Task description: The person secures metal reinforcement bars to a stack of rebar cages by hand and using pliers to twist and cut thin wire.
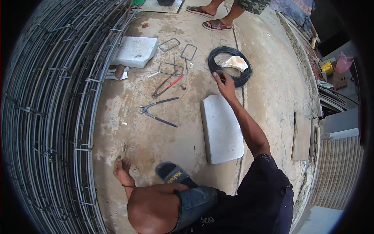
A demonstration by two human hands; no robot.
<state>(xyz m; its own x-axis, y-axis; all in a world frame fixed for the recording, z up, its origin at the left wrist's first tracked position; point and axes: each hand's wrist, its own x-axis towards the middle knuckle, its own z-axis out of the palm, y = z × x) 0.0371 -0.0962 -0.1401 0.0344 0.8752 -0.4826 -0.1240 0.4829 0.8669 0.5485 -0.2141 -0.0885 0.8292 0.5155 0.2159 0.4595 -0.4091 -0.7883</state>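
Upper centre, a round coil (212, 61) lies flat, opening upward; right hand (226, 84) at its rim, grip unclear; left hand (124, 171), lower left, fingers parted.

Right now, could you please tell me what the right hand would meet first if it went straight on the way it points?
The right hand would most likely meet the coil of dark wire first; whether they already touch is unclear from above.

1 head-worn fisheye view, downward and slightly forward from above, fairly near the hands (226, 85)
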